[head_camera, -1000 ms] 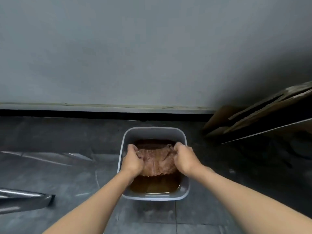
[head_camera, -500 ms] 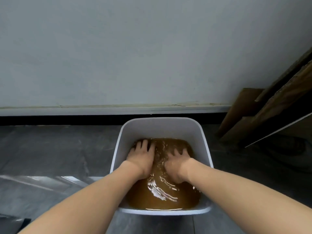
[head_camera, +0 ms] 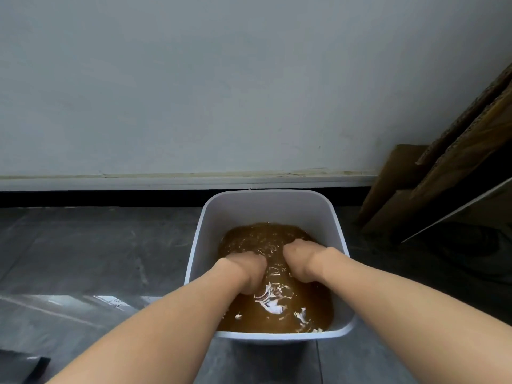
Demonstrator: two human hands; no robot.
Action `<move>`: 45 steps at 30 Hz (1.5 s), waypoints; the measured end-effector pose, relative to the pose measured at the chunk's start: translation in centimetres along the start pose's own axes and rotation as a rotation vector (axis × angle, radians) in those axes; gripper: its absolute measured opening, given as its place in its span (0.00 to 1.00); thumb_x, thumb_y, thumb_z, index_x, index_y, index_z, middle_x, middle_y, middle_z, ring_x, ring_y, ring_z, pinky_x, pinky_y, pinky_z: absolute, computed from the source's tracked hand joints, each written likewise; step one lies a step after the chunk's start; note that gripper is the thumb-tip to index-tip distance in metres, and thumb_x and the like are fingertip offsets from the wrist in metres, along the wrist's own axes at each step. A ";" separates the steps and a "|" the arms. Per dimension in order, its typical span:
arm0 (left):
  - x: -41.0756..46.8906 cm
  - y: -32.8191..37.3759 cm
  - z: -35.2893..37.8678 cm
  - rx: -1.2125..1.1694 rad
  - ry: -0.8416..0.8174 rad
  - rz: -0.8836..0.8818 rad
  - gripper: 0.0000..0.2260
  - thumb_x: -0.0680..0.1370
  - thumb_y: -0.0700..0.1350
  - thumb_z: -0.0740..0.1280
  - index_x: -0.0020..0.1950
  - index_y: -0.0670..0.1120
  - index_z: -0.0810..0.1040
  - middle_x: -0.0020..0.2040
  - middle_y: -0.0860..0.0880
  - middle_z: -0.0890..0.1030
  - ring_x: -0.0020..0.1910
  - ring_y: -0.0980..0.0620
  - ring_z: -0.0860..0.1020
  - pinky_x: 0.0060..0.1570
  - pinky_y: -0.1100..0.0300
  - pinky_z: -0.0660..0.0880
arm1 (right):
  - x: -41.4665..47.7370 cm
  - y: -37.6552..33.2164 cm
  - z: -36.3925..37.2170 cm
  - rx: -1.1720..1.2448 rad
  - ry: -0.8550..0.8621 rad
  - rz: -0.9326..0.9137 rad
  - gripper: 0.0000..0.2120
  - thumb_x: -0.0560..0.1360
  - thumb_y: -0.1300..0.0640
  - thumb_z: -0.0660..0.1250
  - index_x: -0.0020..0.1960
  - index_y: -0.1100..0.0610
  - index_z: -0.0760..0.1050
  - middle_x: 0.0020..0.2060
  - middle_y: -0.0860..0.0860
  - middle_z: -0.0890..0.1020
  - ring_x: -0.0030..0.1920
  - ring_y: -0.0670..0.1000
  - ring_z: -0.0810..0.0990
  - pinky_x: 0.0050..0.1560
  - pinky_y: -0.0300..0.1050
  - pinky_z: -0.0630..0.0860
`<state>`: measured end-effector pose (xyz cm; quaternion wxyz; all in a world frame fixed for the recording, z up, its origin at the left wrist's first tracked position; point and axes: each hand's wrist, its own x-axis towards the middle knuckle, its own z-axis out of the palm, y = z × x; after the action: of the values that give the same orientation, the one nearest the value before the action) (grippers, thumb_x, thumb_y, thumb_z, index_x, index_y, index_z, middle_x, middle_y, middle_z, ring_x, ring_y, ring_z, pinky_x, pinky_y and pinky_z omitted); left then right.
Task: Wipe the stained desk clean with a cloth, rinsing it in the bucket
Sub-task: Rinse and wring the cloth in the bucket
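A white square bucket (head_camera: 266, 206) stands on the dark floor by the wall, holding murky brown water (head_camera: 291, 314). Both my hands are sunk into it up to the wrists. My left hand (head_camera: 245, 268) and my right hand (head_camera: 300, 260) sit side by side with fingers curled down under the surface. A bumpy brown patch just beyond my knuckles is the cloth (head_camera: 260, 238), submerged; my fingers appear closed on it, though the water hides them. The desk is out of view.
Brown cardboard sheets (head_camera: 448, 184) and a thin board lean against the grey wall at the right. A white skirting strip (head_camera: 166, 181) runs behind the bucket. Clear plastic film (head_camera: 55, 306) lies on the floor at left, a dark object (head_camera: 22, 367) in the bottom left corner.
One second ago both hands held the cloth above the water. They pushed it under with flat fingers, and now the fingers are curled and deeper. The camera has moved closer to the bucket.
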<state>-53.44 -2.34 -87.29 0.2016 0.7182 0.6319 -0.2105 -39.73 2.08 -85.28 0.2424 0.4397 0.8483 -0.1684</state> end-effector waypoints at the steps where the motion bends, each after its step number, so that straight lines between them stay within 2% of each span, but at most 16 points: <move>1: 0.1 0.1 0.2 -0.035 0.027 -0.008 0.12 0.78 0.43 0.66 0.61 0.42 0.77 0.61 0.42 0.80 0.59 0.42 0.79 0.58 0.54 0.76 | 0.2 0.0 0.1 0.025 -0.033 -0.002 0.13 0.80 0.63 0.62 0.63 0.62 0.75 0.62 0.59 0.79 0.60 0.59 0.80 0.57 0.47 0.77; 6: 0.8 -0.1 -0.2 -0.334 0.147 -0.101 0.12 0.79 0.48 0.66 0.59 0.43 0.77 0.58 0.42 0.80 0.57 0.42 0.79 0.55 0.54 0.75 | 0.8 -0.2 0.7 0.167 -0.088 -0.036 0.16 0.80 0.54 0.64 0.65 0.59 0.75 0.61 0.57 0.79 0.59 0.57 0.79 0.57 0.45 0.74; 10: 0.6 -0.3 -1.8 -0.547 0.204 -0.137 0.05 0.78 0.47 0.67 0.49 0.46 0.78 0.48 0.46 0.81 0.48 0.46 0.79 0.43 0.58 0.70 | 1.2 -0.4 0.7 0.292 0.067 -0.007 0.10 0.79 0.56 0.65 0.58 0.58 0.79 0.55 0.57 0.82 0.54 0.57 0.81 0.52 0.45 0.76; 14: 0.1 -1.4 -3.5 -0.624 0.254 -0.156 0.05 0.75 0.44 0.72 0.45 0.47 0.76 0.43 0.49 0.78 0.43 0.50 0.76 0.41 0.59 0.70 | 0.9 -0.3 -1.0 0.533 0.281 0.063 0.07 0.78 0.57 0.65 0.51 0.60 0.79 0.49 0.56 0.81 0.50 0.57 0.81 0.49 0.46 0.76; 20: -1.2 -2.2 -6.0 -0.722 0.107 -0.088 0.04 0.74 0.36 0.72 0.47 0.41 0.80 0.41 0.44 0.79 0.40 0.48 0.76 0.40 0.56 0.75 | 0.3 -0.5 -2.5 0.693 0.425 0.078 0.05 0.81 0.59 0.60 0.50 0.56 0.75 0.52 0.57 0.81 0.55 0.58 0.79 0.53 0.46 0.73; 22: -1.3 -2.4 -6.3 -0.759 0.048 -0.088 0.05 0.76 0.39 0.72 0.50 0.40 0.81 0.42 0.44 0.80 0.41 0.48 0.77 0.43 0.52 0.77 | 0.0 -0.6 -2.9 0.710 0.414 0.062 0.08 0.81 0.59 0.60 0.54 0.59 0.77 0.53 0.58 0.82 0.55 0.58 0.79 0.56 0.48 0.74; 24: -1.3 -2.5 -6.1 -0.821 0.018 -0.097 0.05 0.79 0.42 0.70 0.51 0.41 0.79 0.43 0.45 0.79 0.42 0.49 0.77 0.41 0.56 0.77 | -0.3 -0.6 -3.3 0.729 0.353 0.034 0.09 0.81 0.58 0.62 0.57 0.59 0.78 0.52 0.57 0.82 0.54 0.57 0.80 0.56 0.51 0.77; 26: -1.4 -2.7 -6.2 -0.850 0.066 -0.117 0.04 0.81 0.42 0.68 0.48 0.43 0.77 0.43 0.47 0.78 0.42 0.52 0.76 0.37 0.60 0.76 | -0.7 -0.4 -3.6 0.688 0.256 0.010 0.09 0.79 0.58 0.65 0.57 0.58 0.78 0.50 0.55 0.82 0.51 0.55 0.80 0.52 0.50 0.77; 28: -1.5 -3.2 -6.3 -0.803 0.196 -0.116 0.04 0.79 0.41 0.69 0.44 0.45 0.77 0.43 0.46 0.80 0.42 0.51 0.77 0.38 0.57 0.78 | -1.0 0.0 -3.9 0.509 0.174 -0.001 0.10 0.76 0.60 0.67 0.57 0.58 0.76 0.50 0.56 0.81 0.50 0.56 0.80 0.47 0.47 0.76; 32: -1.4 -3.6 -6.3 -0.676 0.336 -0.045 0.06 0.75 0.37 0.69 0.45 0.48 0.76 0.45 0.46 0.81 0.45 0.48 0.78 0.42 0.58 0.75 | -1.4 0.1 -4.4 0.178 0.177 0.000 0.03 0.78 0.59 0.66 0.49 0.59 0.75 0.52 0.58 0.81 0.49 0.58 0.80 0.45 0.47 0.75; 35: -1.3 -2.7 -5.5 -0.586 0.302 -0.017 0.09 0.76 0.37 0.65 0.53 0.49 0.76 0.52 0.46 0.81 0.52 0.47 0.78 0.49 0.57 0.74 | -1.5 -0.5 -4.5 0.091 0.241 0.019 0.07 0.82 0.54 0.62 0.47 0.56 0.71 0.50 0.57 0.79 0.45 0.58 0.77 0.44 0.48 0.72; 37: -1.1 -2.6 -5.3 -0.565 0.244 0.000 0.08 0.79 0.38 0.63 0.55 0.46 0.79 0.53 0.45 0.83 0.53 0.45 0.80 0.53 0.55 0.76 | -1.4 -0.5 -4.4 0.091 0.290 0.042 0.08 0.83 0.53 0.61 0.48 0.55 0.71 0.47 0.55 0.78 0.48 0.59 0.79 0.44 0.49 0.72; 39: -1.4 -2.9 -5.5 -0.544 0.137 0.005 0.06 0.79 0.44 0.67 0.55 0.45 0.80 0.50 0.46 0.84 0.50 0.47 0.81 0.49 0.57 0.77 | -1.4 -0.4 -4.5 0.069 0.273 0.047 0.06 0.81 0.53 0.64 0.50 0.56 0.72 0.50 0.56 0.78 0.51 0.60 0.80 0.44 0.49 0.72; 41: -1.6 -3.2 -5.7 -0.481 0.040 0.002 0.11 0.77 0.46 0.72 0.58 0.47 0.80 0.50 0.48 0.83 0.49 0.48 0.81 0.48 0.58 0.77 | -1.7 -0.3 -4.7 0.055 0.210 0.041 0.09 0.79 0.53 0.68 0.56 0.57 0.74 0.54 0.56 0.79 0.53 0.59 0.80 0.45 0.48 0.72; 43: -1.5 -3.1 -5.5 -0.438 0.043 -0.006 0.10 0.76 0.48 0.73 0.55 0.47 0.79 0.49 0.48 0.82 0.48 0.48 0.81 0.48 0.58 0.77 | -1.9 -0.5 -4.7 0.014 0.197 0.051 0.11 0.78 0.57 0.69 0.59 0.57 0.74 0.55 0.55 0.79 0.55 0.59 0.80 0.46 0.48 0.73; 45: -1.1 -3.0 -5.4 -0.488 0.082 -0.009 0.09 0.76 0.53 0.73 0.45 0.49 0.78 0.40 0.50 0.80 0.40 0.52 0.78 0.41 0.59 0.73 | -1.9 -0.9 -4.6 -0.030 0.232 0.075 0.12 0.78 0.61 0.67 0.60 0.57 0.75 0.56 0.56 0.79 0.56 0.59 0.80 0.46 0.49 0.73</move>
<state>-56.24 0.09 -82.22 0.3424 0.6534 0.6747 -0.0230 -40.75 2.64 -80.38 0.1554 0.4837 0.8562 -0.0944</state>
